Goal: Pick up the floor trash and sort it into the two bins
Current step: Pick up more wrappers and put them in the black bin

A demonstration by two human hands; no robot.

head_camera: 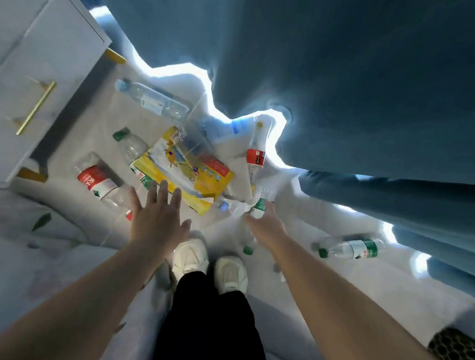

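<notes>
Bag (187, 168) on floor (322, 282) ahead of your shoes (190, 256). Cabinet (28, 83) far left; left bottle (100, 182) between it and bag. Far bottle (152, 101) behind bag. Curtain (348, 75) behind, right. Right bottle (349, 248) near curtain, right of your shoes.

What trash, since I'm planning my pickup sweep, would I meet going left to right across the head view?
red-label bottle by the cabinet → yellow package → red-label bottle by the curtain → green-label bottle lying alone
</notes>
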